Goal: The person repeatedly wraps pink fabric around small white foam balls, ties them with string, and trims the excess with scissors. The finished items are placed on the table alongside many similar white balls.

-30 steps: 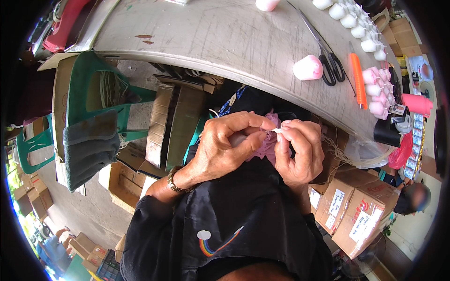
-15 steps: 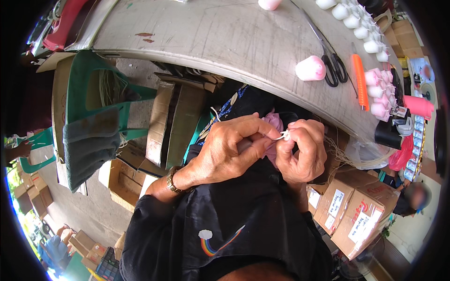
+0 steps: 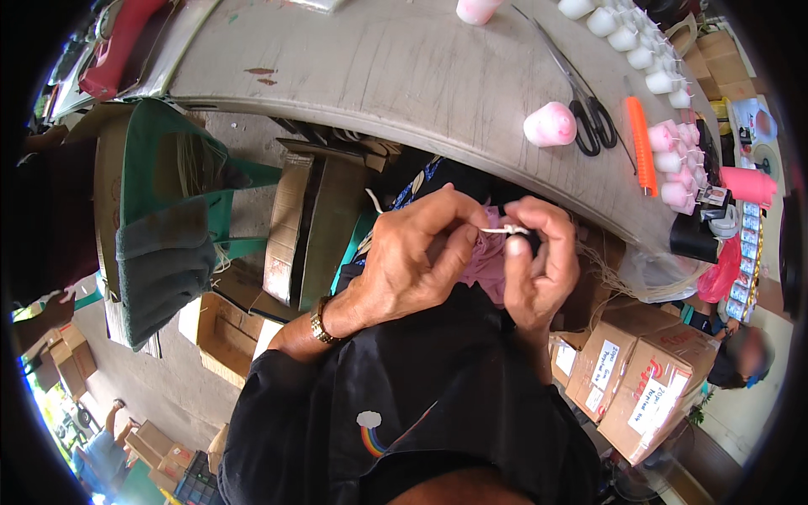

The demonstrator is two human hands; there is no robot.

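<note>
My left hand [image 3: 412, 261] and my right hand [image 3: 539, 265] meet in front of my chest, below the table edge. Both pinch a short piece of white string [image 3: 505, 229] stretched between their fingertips. Behind the fingers sits a pink object [image 3: 486, 261], mostly hidden by both hands, so I cannot tell which hand carries it. A bracelet circles my left wrist. My black shirt fills the lower middle.
A grey table [image 3: 404, 76] curves across the top with a pink candle [image 3: 549, 124], black scissors [image 3: 589, 118], an orange tool [image 3: 641, 143] and rows of white and pink candles [image 3: 665, 80]. Green chair [image 3: 168, 219] at left, cardboard boxes [image 3: 640, 387] at lower right, another person at far right.
My hands have stayed in place; the fingers have shifted slightly and the white string now shows stretched between the two fingertips.
</note>
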